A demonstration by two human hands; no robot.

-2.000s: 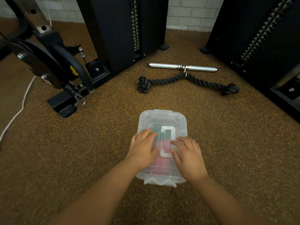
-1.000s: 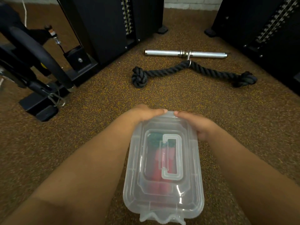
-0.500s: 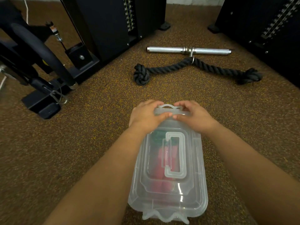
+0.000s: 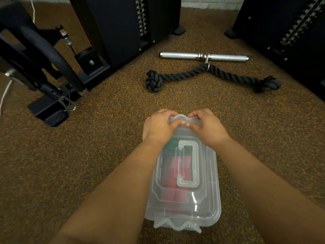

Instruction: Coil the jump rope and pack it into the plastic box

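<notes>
Jump rope: inside the plastic box, seen only as red and dark green shapes through the translucent lid. Coil form cannot be made out through the plastic.

Plastic box: sits on the speckled brown floor, directly in front of the person, long axis running away from the camera. Lid is on. Moulded handle lies flat in the lid's centre. Near-end latch, wavy-edged, sticks out at the bottom edge.

Far-end latch: both hands are on it. Left hand has fingers curled over the latch's left part, thumb on the near side. Right hand grips the right part the same way. Thumb tips nearly meet at the middle. So each grip is closed around the latch.

Surroundings: beyond the box, well apart from it, a black knotted rope attachment lies on the floor, clipped at its middle to a steel bar. Black weight-stack machines stand at left and right. A black machine base is at far left, with a white cord near it.
</notes>
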